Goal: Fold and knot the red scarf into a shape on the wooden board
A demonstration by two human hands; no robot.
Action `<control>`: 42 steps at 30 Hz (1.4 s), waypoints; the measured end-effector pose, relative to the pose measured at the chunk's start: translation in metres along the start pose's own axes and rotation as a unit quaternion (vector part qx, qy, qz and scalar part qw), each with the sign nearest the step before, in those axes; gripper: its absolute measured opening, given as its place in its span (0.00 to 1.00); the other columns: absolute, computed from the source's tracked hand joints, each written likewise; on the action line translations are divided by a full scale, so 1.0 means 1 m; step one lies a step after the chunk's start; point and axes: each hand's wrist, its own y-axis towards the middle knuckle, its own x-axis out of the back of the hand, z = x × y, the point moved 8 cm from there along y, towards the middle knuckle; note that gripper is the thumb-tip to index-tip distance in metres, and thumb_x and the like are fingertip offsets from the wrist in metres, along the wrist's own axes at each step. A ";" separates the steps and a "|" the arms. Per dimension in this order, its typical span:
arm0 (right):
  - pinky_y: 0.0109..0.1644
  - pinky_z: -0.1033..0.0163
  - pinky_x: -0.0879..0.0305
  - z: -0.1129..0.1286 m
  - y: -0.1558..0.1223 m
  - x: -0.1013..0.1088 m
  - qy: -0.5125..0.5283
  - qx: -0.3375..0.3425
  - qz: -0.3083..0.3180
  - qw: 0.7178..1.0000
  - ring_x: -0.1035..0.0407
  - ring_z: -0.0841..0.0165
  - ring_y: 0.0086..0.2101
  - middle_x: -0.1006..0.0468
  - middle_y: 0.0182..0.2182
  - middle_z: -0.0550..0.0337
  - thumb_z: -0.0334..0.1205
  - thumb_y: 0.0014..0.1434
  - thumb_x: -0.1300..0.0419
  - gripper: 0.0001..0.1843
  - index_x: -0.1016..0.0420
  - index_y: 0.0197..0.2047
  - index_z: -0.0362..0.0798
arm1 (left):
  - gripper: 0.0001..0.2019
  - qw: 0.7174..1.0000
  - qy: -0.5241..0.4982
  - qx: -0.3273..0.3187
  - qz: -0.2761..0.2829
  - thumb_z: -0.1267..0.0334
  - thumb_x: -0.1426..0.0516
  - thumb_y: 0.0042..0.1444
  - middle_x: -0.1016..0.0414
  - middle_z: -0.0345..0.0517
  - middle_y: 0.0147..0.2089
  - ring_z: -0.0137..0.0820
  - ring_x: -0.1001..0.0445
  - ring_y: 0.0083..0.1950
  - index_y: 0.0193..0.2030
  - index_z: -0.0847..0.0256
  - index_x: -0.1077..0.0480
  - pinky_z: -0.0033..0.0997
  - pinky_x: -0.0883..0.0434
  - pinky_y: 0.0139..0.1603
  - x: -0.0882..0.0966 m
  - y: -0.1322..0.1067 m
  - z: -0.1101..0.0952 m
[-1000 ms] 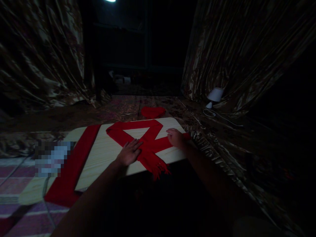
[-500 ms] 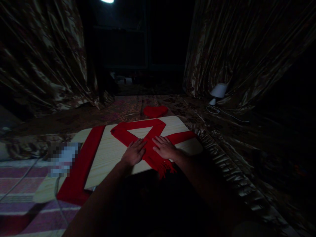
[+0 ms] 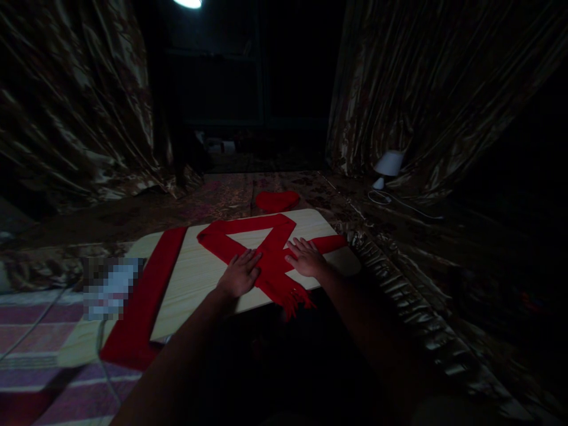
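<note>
A red scarf (image 3: 277, 264) with a fringed end lies looped and crossed over itself on a pale wooden board (image 3: 190, 284). My left hand (image 3: 241, 273) rests flat on the scarf's left side, near the crossing, with its fingers stretched out. On the other side of the crossing, my right hand (image 3: 305, 258) lies with spread fingers over the strip that runs to the right. The fringe hangs past the board's near edge. Another wide red strip (image 3: 151, 296) crosses the board's left part and goes over its near edge.
A folded red cloth item (image 3: 277, 201) lies just beyond the board. A small white lamp (image 3: 389, 164) with a cord stands at the back right. A blurred-out pale object (image 3: 110, 290) and a cable (image 3: 104, 367) are at the left, over a striped cloth (image 3: 26, 331).
My right hand has slid to the right along the scarf, away from the crossing, uncovering more of it. My left hand has stayed nearly in place.
</note>
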 end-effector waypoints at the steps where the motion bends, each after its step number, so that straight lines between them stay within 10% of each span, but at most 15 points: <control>1: 0.71 0.39 0.60 -0.001 0.000 0.001 -0.001 0.000 -0.007 1.000 0.54 0.52 0.70 0.46 0.72 0.53 0.59 0.69 0.54 0.35 0.45 0.73 0.54 | 0.30 1.000 -0.004 -0.001 -0.002 0.53 0.60 0.70 0.50 0.53 0.76 0.43 0.53 0.77 0.75 0.60 0.48 0.57 0.52 0.73 0.001 0.000 0.000; 9: 0.72 0.46 0.57 0.013 -0.013 0.025 0.067 0.064 -0.090 0.992 0.47 0.60 0.68 0.38 0.69 0.53 0.43 0.63 0.44 0.29 0.34 0.67 0.51 | 0.30 0.986 -0.045 -0.090 -0.132 0.63 0.51 0.60 0.39 0.47 0.72 0.40 0.46 0.74 0.71 0.57 0.40 0.51 0.49 0.74 0.035 -0.029 -0.027; 14: 0.69 0.51 0.50 0.025 -0.021 0.024 0.129 0.177 -0.054 0.974 0.39 0.62 0.64 0.30 0.64 0.54 0.30 0.51 0.39 0.36 0.30 0.64 0.51 | 0.35 0.986 -0.064 -0.131 -0.081 0.68 0.47 0.51 0.35 0.52 0.69 0.40 0.37 0.69 0.69 0.61 0.38 0.43 0.39 0.71 0.031 -0.040 -0.041; 24: 0.69 0.44 0.50 0.028 -0.015 0.015 0.117 0.130 -0.036 0.984 0.39 0.59 0.64 0.30 0.63 0.54 0.45 0.61 0.37 0.26 0.28 0.63 0.54 | 0.30 0.997 0.019 -0.073 -0.017 0.65 0.45 0.55 0.27 0.55 0.61 0.42 0.27 0.59 0.66 0.61 0.35 0.41 0.32 0.62 0.035 -0.021 -0.057; 32: 0.67 0.47 0.46 0.032 -0.016 0.013 0.096 0.135 -0.057 0.984 0.38 0.61 0.63 0.27 0.61 0.55 0.39 0.67 0.44 0.20 0.26 0.61 0.53 | 0.26 0.995 0.102 -0.005 -0.009 0.67 0.51 0.62 0.23 0.61 0.53 0.47 0.22 0.50 0.67 0.62 0.37 0.44 0.27 0.45 0.026 -0.013 -0.076; 42: 0.60 0.56 0.38 0.026 -0.022 0.029 0.102 0.135 -0.118 0.979 0.34 0.61 0.54 0.23 0.53 0.53 0.37 0.63 0.38 0.18 0.24 0.56 0.49 | 0.25 0.994 0.015 0.105 -0.033 0.58 0.46 0.59 0.18 0.54 0.48 0.47 0.19 0.47 0.63 0.55 0.31 0.40 0.27 0.45 0.051 -0.008 -0.043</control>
